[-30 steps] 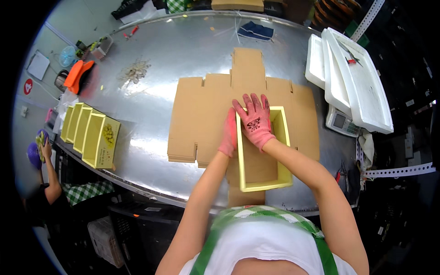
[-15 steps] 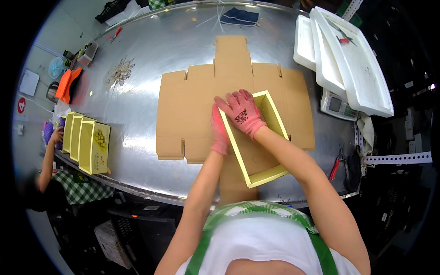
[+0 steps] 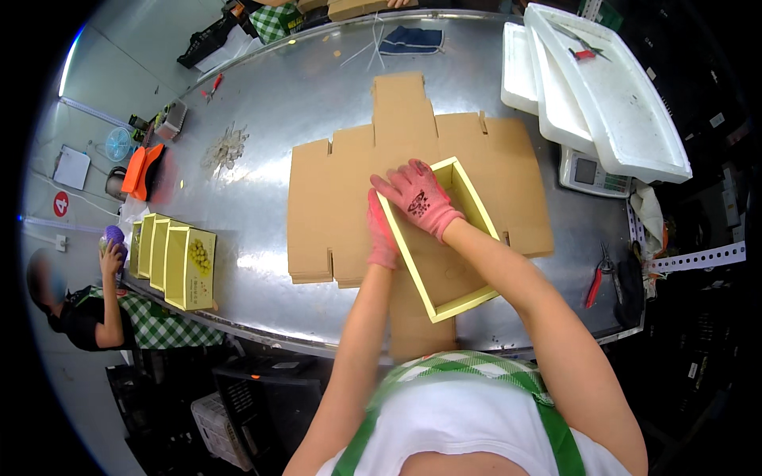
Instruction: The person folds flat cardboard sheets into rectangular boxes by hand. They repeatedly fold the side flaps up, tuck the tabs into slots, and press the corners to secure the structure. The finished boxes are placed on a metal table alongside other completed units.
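Right hand (image 3: 421,200) grips the yellow box (image 3: 467,305) over its left wall, left hand (image 3: 382,236) flat outside, grip unclear; box sits askew beneath them on flat cardboard (image 3: 325,198), where uneven pressing could buckle the wall.

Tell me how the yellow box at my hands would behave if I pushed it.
The yellow box is probably light for its size, since it looks thin-walled. Its straight sides suggest it's fairly stiff. With a long rectangular shape, it would likely slide rather than roll.
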`<state>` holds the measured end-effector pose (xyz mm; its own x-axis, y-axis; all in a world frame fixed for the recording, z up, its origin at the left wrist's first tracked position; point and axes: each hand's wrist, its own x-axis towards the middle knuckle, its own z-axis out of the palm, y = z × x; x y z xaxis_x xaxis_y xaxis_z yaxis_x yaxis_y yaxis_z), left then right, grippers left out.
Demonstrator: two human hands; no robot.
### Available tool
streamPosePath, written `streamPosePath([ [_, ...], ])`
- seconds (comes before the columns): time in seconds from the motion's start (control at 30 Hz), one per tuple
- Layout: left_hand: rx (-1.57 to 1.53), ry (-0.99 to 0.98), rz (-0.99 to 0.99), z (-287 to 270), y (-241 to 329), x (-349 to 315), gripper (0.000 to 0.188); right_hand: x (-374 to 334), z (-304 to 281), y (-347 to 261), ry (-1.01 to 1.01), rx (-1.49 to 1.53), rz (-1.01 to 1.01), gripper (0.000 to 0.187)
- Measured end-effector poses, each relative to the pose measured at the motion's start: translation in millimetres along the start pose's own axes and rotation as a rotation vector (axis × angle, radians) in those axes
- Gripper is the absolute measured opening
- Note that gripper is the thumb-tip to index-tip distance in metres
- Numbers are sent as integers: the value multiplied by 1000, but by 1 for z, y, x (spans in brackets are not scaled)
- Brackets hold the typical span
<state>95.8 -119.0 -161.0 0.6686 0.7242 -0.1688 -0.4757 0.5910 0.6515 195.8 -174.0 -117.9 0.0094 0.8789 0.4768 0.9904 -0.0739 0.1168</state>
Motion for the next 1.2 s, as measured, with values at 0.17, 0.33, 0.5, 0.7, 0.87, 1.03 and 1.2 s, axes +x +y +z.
streamPosePath([
  [0.17, -11, -17, 32, 11, -7, -8, 46, -6, 2, -2, -156, -63, 4, 50],
  [0.33, -4, -18, 8, -9, 0, 12, 45, 24, -36, -8, -300, 3, 106, 49],
  [0.5, 662, 37, 355, -46, 27, -21, 47, -8, -115, 38, 58, 989, 364, 54],
  [0.7, 704, 118, 361, -32, 66, -106, 55, -143, -99, 113, 77, 1487, 840, 47],
  [0.87, 719, 234, 376, -15, 81, -114, 62, -181, -92, 107, 110, 1476, 939, 56],
  [1.03, 592, 151, 422, -18, 68, -69, 68, -129, -57, 121, 345, 1501, 872, 61],
  [1.2, 247, 113, 201, 26, 18, -37, 69, -61, -32, 51, -113, 1576, 624, 61],
])
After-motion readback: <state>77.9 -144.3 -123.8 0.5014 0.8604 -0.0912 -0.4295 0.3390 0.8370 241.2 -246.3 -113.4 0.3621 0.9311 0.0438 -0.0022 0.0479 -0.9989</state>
